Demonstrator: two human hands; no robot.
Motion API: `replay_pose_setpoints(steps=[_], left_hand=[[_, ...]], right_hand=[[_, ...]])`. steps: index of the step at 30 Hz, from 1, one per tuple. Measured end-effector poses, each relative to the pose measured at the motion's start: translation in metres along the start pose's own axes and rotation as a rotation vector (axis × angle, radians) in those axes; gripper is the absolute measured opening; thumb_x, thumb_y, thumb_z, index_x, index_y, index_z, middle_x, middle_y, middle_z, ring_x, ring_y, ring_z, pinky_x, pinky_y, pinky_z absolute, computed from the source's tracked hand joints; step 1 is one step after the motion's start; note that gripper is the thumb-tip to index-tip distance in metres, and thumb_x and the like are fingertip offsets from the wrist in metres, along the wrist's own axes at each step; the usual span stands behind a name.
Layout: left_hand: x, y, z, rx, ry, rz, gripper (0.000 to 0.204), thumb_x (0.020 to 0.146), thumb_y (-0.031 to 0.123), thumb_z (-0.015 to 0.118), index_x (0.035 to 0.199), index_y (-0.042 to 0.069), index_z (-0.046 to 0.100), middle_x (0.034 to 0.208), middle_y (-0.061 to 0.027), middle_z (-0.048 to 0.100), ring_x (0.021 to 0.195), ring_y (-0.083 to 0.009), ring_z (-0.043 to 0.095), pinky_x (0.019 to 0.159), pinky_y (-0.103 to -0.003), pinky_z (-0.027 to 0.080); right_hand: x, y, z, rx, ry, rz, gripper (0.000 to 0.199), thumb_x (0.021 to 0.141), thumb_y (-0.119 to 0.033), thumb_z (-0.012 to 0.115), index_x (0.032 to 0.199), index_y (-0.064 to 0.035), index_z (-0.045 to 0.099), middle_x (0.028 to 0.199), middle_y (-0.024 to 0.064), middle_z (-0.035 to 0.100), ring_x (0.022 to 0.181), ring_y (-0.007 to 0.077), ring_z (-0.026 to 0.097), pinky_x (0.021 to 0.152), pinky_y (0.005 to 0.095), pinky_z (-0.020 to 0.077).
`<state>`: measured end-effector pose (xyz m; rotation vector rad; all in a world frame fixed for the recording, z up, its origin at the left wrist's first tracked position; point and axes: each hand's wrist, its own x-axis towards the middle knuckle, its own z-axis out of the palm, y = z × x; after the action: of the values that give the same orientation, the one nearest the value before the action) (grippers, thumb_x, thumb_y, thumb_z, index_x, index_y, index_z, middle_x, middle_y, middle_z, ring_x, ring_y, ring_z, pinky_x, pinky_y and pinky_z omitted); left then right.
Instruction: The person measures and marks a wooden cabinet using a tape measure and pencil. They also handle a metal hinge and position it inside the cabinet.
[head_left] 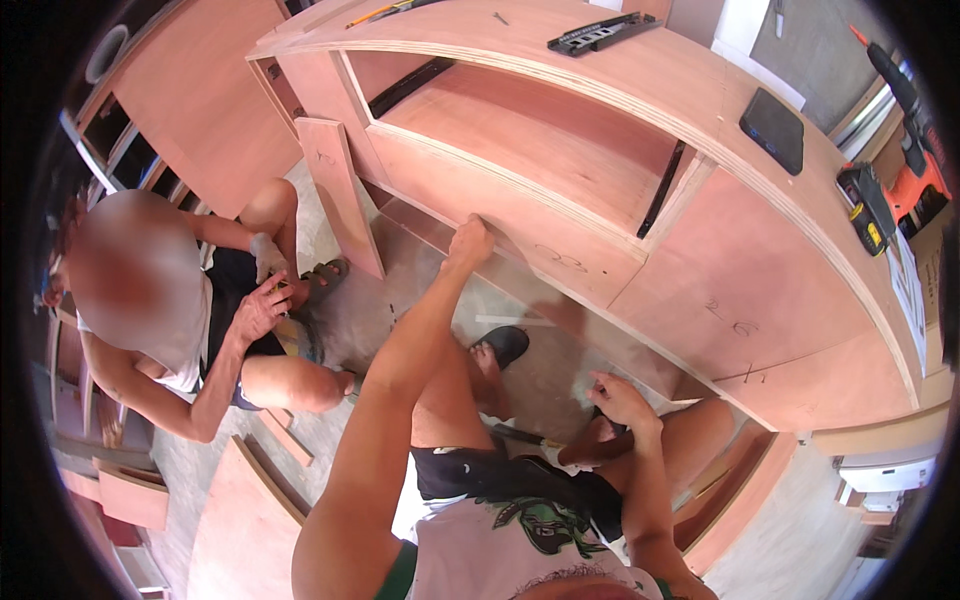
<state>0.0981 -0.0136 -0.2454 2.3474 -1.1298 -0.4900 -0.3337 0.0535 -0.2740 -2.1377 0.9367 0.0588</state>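
My left hand (470,243) reaches forward with its fingers curled at the lower edge of a plywood front panel (520,232) on a long curved cabinet. Just above that panel is an open drawer bay (545,130) with dark metal slide rails (660,190) on its sides. Low by my right knee, my right hand (624,402) hangs loosely with its fingers apart and nothing visible in it. Part of a tool handle (525,435) shows on the floor between my legs.
To my left a co-worker (170,300) squats, both hands together around a small thing. A loose board (340,195) leans on the cabinet. On the cabinet top lie packed drawer slides (603,34), a phone (772,130) and an orange-black cordless drill (900,185). A curved plywood piece (240,530) lies behind left.
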Motion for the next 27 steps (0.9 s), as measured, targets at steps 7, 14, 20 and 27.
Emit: replay_pose_setpoints(steps=[7, 14, 20, 27], left_hand=[[-0.028, 0.025, -0.015, 0.023, -0.118, -0.004, 0.049, 0.098, 0.028, 0.054, 0.133, -0.005, 0.046, 0.125, -0.0325, 0.063, 0.120, -0.0473, 0.060, 0.102, -0.054, 0.047], [-0.022, 0.021, -0.013, 0.045, -0.097, 0.022, 0.058, 0.090, 0.029, 0.069, 0.132, -0.005, 0.048, 0.125, -0.0303, 0.064, 0.118, -0.0443, 0.062, 0.100, -0.052, 0.050], [-0.019, 0.021, -0.009, 0.048, -0.077, 0.079, 0.056, 0.088, 0.034, 0.071, 0.123, -0.009, 0.059, 0.121, -0.0335, 0.064, 0.117, -0.0447, 0.062, 0.099, -0.050, 0.050], [-0.007, 0.016, -0.014, 0.067, -0.153, 0.129, 0.061, 0.090, 0.029, 0.069, 0.133, -0.010, 0.048, 0.126, -0.0291, 0.065, 0.120, -0.0415, 0.063, 0.101, -0.049, 0.050]], right_hand=[[-0.038, -0.121, -0.076, 0.300, 0.131, -0.252, 0.037, 0.096, -0.016, 0.066, 0.130, -0.0015, 0.062, 0.112, 0.0181, 0.068, 0.101, 0.0306, 0.067, 0.089, 0.0383, 0.0536], [-0.121, -0.317, -0.156, -0.025, 0.738, -1.062, 0.016, 0.081, -0.012, 0.076, 0.096, -0.0165, 0.074, 0.092, 0.0014, 0.071, 0.075, 0.0164, 0.067, 0.065, 0.0311, 0.0545], [-0.082, -0.356, -0.136, 0.061, 0.959, -1.438, 0.016, 0.065, -0.019, 0.078, 0.080, -0.0157, 0.073, 0.076, 0.0028, 0.066, 0.062, 0.0192, 0.063, 0.049, 0.0287, 0.0485], [-0.103, -0.375, -0.132, 0.026, 0.774, -1.206, 0.011, 0.072, -0.022, 0.074, 0.082, -0.0182, 0.076, 0.082, -0.0003, 0.067, 0.070, 0.0176, 0.065, 0.057, 0.0299, 0.0533]])
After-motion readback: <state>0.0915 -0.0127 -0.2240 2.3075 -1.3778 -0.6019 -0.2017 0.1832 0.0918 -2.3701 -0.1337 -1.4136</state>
